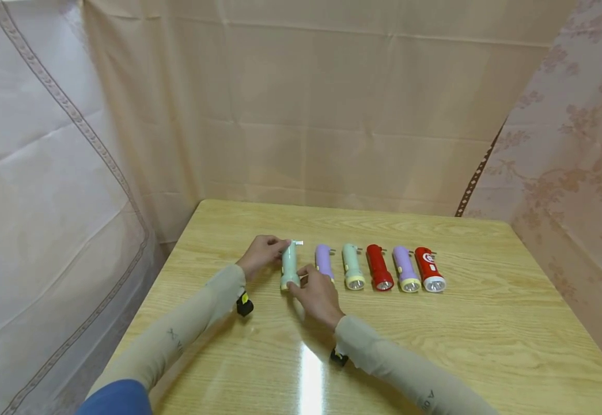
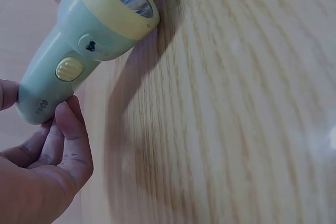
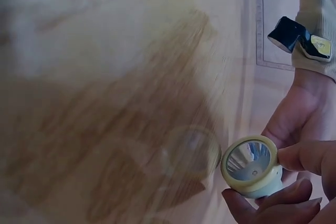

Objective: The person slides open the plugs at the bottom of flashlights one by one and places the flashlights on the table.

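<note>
A pale green flashlight [image 1: 289, 265] with a cream rim lies at the left end of a row of flashlights, held between both hands. My left hand [image 1: 263, 253] pinches its tail end, near the metal plug prongs [image 1: 298, 243]. At the lamp end, my right hand [image 1: 318, 295] grips the rim between thumb and fingers. The left wrist view shows the cream switch [image 2: 70, 69] on the flashlight's side. In the right wrist view its reflector [image 3: 249, 161] faces the camera. A purple flashlight [image 1: 324, 259] lies just right of it, partly hidden behind my right hand.
Further right in the row lie a green flashlight [image 1: 352, 266], a red one [image 1: 379, 267], a purple one [image 1: 406, 269] and a red-and-white one [image 1: 430, 270]. All are on the wooden table [image 1: 487, 346]. Cloth curtains [image 1: 306, 115] hang behind and at both sides.
</note>
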Demonstrator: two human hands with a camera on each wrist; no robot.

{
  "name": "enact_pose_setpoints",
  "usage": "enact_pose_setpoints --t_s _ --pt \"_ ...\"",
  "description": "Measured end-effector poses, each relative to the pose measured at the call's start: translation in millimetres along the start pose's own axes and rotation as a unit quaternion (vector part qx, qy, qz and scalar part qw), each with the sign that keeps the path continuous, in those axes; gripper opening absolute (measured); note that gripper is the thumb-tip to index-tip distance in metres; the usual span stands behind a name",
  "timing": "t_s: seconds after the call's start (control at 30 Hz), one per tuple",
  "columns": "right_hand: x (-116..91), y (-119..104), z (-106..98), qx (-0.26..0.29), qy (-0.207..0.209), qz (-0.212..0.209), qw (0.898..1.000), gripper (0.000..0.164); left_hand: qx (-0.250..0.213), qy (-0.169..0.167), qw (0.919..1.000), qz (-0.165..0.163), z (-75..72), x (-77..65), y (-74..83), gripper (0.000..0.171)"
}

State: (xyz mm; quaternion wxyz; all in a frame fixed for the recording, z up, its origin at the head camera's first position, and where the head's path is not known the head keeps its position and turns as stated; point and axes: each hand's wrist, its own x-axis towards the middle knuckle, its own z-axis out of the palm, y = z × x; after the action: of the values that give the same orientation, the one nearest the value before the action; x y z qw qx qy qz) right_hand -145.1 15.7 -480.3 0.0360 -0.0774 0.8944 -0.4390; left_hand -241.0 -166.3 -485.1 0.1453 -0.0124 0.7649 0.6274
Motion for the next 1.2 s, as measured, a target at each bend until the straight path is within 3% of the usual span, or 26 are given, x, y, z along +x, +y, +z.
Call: enact_pose_setpoints --t_s 0.33,0.7,0.97,1.2 --pt "4.5 -0.2 0.3 -0.061 0.017 -0.039 0.997 0.028 0.011 -0.001 0.9998 -0.019 2.8 9.9 1.1 0.042" --pt "13.2 -1.7 -0.7 -0.097 0.015 -0.049 0.994 0.029 0.025 0.000 0.9991 -0.035 4.6 19.3 0.9 0.043" --pt "17.5 -1.9 -4.4 -0.090 0.012 -0.054 0.994 0.030 0.047 0.001 0.9983 -0.034 7.1 23.8 -0.9 0.042" --pt "19.8 0.0 -7.2 -0.067 -0.018 -0.049 0.996 0.032 0.062 0.002 0.9970 -0.047 8.7 24.3 -0.1 0.039"
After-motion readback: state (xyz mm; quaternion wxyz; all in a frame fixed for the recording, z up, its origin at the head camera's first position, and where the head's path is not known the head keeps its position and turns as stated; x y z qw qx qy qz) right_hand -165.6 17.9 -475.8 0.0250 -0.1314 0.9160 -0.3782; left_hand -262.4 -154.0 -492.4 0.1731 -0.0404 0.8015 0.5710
